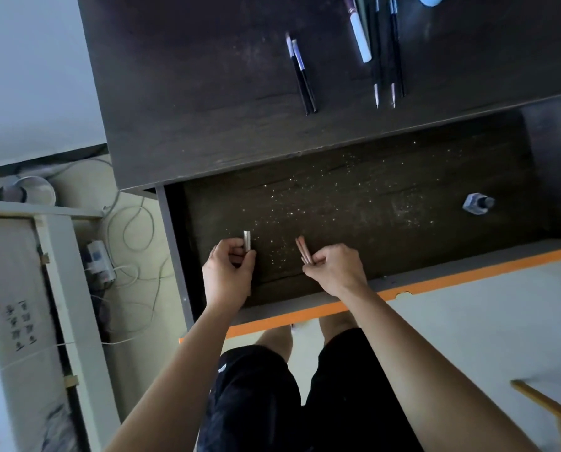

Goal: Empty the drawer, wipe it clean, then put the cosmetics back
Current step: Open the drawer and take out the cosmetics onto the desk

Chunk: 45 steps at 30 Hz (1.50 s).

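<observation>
Dark handwritten marks are showing on the white cabinet (15,321) at 8 o'clock, too blurred to read, and no label on the cosmetics is legible. The drawer (386,223) is standing pulled out, its glitter-speckled floor lying mostly bare. A small bottle (478,203) is sitting alone toward 3 o'clock, well apart from both hands. The left hand (228,272) is reaching in over the front edge near the drawer's left wall, its fingers curling round a silver tube (247,243). The right hand (334,269) is nearby but not touching it, pinching a few copper-coloured pencils (303,251) that are pointing toward 11 o'clock. At 12 o'clock, brushes (301,76) are lying on the desk top (191,93).
</observation>
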{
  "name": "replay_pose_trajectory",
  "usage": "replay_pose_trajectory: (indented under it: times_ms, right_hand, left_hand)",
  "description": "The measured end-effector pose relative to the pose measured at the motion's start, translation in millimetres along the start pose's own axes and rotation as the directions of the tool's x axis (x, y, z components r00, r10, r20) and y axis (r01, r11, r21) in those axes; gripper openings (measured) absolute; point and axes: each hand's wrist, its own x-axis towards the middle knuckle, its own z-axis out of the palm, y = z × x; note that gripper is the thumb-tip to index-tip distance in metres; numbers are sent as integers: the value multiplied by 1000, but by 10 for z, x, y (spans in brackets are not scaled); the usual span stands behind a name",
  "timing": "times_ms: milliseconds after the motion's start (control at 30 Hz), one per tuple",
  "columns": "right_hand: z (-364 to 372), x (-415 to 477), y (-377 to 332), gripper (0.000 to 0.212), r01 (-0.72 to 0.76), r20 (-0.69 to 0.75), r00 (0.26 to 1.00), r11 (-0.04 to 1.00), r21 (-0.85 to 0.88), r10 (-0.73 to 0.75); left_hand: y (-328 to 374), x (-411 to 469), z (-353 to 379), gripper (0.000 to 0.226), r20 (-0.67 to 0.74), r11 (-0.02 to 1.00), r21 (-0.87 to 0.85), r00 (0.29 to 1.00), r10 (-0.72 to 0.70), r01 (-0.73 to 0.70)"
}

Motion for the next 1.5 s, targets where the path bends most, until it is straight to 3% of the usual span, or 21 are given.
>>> replay_pose_trajectory:
  times_ms: [133,267,433,533,700,800,900,1033,1300,1500]
  right_hand:
    - [-141,-61,-20,14,82,-1,997,996,18,-82]
    - [-491,-72,-150,12,233,-85,972,953,192,-221]
    - [-1127,173,-560,22,332,-266,930,893,304,-255]
    - [-1460,432,-862,20,342,-311,922,863,373,-231]
    - [-1848,830,-1304,17,384,-374,889,876,292,-265]
    - [-1888,970,-1397,35,360,-387,887,902,238,-252]
    - [-1760,1022,-1285,55,335,-427,864,938,92,-267]
    - [-1546,985,-1057,58,362,-503,807,932,7,-310]
    - [-1459,808,-993,70,395,-486,802,919,-7,-348]
    - [-1231,243,-677,66,443,-459,796,896,-1,-394]
  left_hand:
    - [260,53,-39,13,-22,992,-126,999,-24,21]
    - [590,241,-191,7,-60,972,-226,997,50,-62]
    - [1145,729,-426,9,-113,944,-293,986,122,-150]
    - [1465,1092,-491,8,-114,960,-229,984,139,-162]
    - [1850,1481,-464,21,-132,975,-73,971,199,-210]
    - [1912,1548,-382,28,-151,980,23,969,197,-196]
    - [1788,1495,-268,32,-134,971,172,972,191,-167]
    - [1593,1230,-164,47,-148,961,197,963,227,-196]
    - [1403,840,-181,51,-144,947,150,941,306,-285]
    - [1086,300,-141,71,-17,862,373,927,376,-343]
